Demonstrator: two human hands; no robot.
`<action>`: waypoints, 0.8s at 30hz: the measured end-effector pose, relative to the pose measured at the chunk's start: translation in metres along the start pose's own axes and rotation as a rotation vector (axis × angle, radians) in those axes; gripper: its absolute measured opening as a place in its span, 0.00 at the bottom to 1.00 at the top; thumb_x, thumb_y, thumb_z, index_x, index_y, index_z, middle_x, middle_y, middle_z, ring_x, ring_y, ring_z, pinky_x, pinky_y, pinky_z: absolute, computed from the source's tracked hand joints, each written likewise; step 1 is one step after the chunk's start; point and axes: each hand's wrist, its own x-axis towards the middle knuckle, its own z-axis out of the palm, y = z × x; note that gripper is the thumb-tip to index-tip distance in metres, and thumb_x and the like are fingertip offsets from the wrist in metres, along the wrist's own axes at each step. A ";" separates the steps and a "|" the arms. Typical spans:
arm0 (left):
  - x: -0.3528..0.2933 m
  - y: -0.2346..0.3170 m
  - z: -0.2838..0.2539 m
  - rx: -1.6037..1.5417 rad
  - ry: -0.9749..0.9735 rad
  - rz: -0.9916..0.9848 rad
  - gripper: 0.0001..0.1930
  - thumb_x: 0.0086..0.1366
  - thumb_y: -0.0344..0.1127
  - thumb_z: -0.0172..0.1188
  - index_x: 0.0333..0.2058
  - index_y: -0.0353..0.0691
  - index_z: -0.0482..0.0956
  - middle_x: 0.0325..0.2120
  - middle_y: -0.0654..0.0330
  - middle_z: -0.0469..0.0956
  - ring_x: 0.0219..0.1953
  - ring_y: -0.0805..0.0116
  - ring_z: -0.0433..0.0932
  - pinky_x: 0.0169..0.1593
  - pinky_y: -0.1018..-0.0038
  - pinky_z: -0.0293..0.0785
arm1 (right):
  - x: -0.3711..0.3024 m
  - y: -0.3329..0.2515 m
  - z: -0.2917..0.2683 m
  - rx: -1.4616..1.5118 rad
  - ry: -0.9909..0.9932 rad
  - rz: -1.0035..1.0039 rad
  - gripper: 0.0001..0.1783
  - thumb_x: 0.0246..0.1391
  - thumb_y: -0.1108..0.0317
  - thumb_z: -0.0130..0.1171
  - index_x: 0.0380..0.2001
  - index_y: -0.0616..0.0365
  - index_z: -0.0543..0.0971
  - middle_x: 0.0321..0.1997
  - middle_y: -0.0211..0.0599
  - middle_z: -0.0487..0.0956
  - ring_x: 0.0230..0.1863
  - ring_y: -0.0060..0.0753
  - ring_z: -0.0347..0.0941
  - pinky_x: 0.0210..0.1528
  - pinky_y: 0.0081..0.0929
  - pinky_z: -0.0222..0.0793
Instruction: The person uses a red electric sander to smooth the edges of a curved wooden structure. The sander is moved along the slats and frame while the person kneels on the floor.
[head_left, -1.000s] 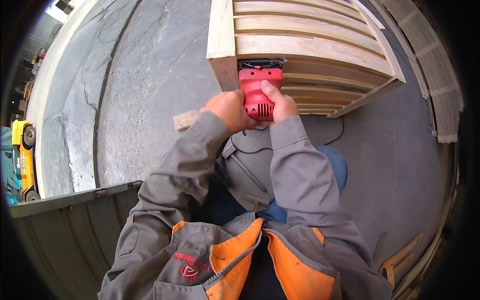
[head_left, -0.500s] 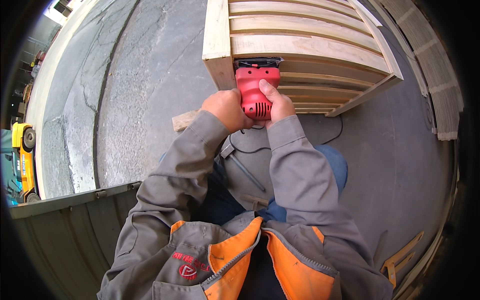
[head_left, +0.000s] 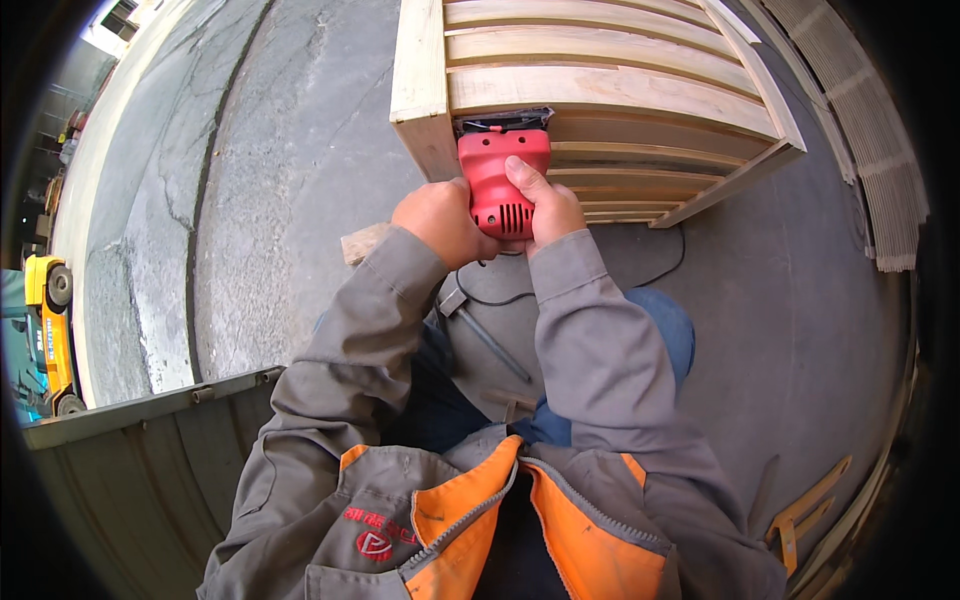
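Both my hands grip a red electric sander [head_left: 490, 150] from its two sides. My left hand [head_left: 435, 215] is wrapped round its lower left side, and my right hand [head_left: 552, 205] holds the right side with the thumb laid on top. The sander's dark pad end presses against the slatted wooden frame [head_left: 610, 88], at the inside corner beside its pale corner post [head_left: 420, 90]. Under my left wrist lies a wooden block [head_left: 363, 243]. A black cord [head_left: 650, 285] trails along the floor near my right forearm.
Between my knees a hammer [head_left: 490, 340] lies on the grey floor. A wooden bracket-like piece [head_left: 800, 515] is at the lower right. Ribbed panels [head_left: 860, 130] lean along the right. A metal panel [head_left: 150, 470] stands at lower left, and a yellow forklift [head_left: 50, 320] is beyond it.
The sander and both hands have shifted slightly left in view. The wooden frame also appears a little further left. My grip is unchanged.
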 end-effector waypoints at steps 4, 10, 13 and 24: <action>0.002 -0.014 0.019 -0.064 -0.015 -0.004 0.34 0.37 0.58 0.83 0.35 0.35 0.85 0.27 0.47 0.85 0.31 0.46 0.85 0.40 0.59 0.81 | 0.006 0.009 -0.002 0.002 0.027 0.031 0.31 0.54 0.49 0.74 0.43 0.71 0.83 0.37 0.46 0.86 0.30 0.36 0.85 0.31 0.33 0.83; 0.007 -0.017 0.029 -0.033 -0.146 -0.087 0.34 0.37 0.57 0.82 0.36 0.35 0.86 0.30 0.45 0.85 0.35 0.46 0.86 0.42 0.58 0.81 | 0.015 0.026 -0.012 -0.010 0.061 0.147 0.31 0.54 0.48 0.73 0.43 0.72 0.82 0.37 0.48 0.85 0.31 0.39 0.85 0.29 0.39 0.85; 0.008 -0.013 0.029 -0.015 -0.157 -0.091 0.34 0.36 0.56 0.82 0.36 0.35 0.86 0.30 0.45 0.85 0.36 0.46 0.86 0.43 0.58 0.82 | 0.011 0.024 -0.012 -0.014 0.075 0.151 0.32 0.55 0.48 0.73 0.44 0.72 0.82 0.37 0.48 0.85 0.31 0.39 0.85 0.30 0.39 0.85; -0.001 0.001 0.003 -0.084 -0.046 -0.049 0.26 0.38 0.44 0.78 0.34 0.34 0.84 0.30 0.44 0.85 0.36 0.45 0.86 0.42 0.58 0.82 | -0.003 -0.004 0.005 0.061 -0.019 0.013 0.28 0.56 0.52 0.73 0.43 0.71 0.83 0.37 0.44 0.85 0.31 0.33 0.85 0.31 0.32 0.83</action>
